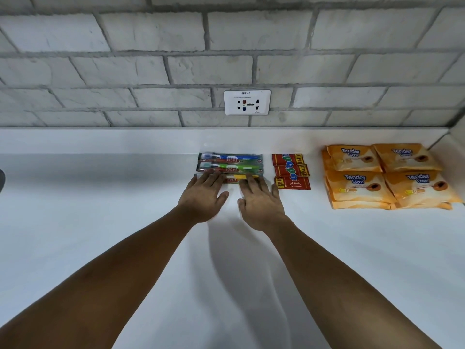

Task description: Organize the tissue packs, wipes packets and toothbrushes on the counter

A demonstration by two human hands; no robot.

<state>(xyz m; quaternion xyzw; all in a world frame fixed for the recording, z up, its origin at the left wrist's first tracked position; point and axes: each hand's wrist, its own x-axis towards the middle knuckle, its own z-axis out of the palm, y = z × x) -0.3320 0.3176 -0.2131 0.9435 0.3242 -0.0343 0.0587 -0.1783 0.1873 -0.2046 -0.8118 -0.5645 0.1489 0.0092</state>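
Wipes packets (385, 175) are the bulkiest things on the white desk (100, 210): orange packs stacked in a two-by-two block at the far right, well apart from the hands. Left of them I see the red tissue packs (292, 171), three laid in a column, just beside the toothbrushes (230, 162). Those lie in their wrappers near the back of the desk, below the wall socket (247, 102), each with its long axis running left to right, parallel to the wall.

The nearest toothbrush (232, 178), the yellow one, is straight ahead of both hands and under their fingertips. The left hand (203, 197) lies flat on its left end and the right hand (260, 202) flat on its right end, fingers straight, thumbs spread, gripping nothing. The two sit side by side, close but not touching. Neither is nearer, so I judge the coming nudge is a push away from me, square to that long axis.
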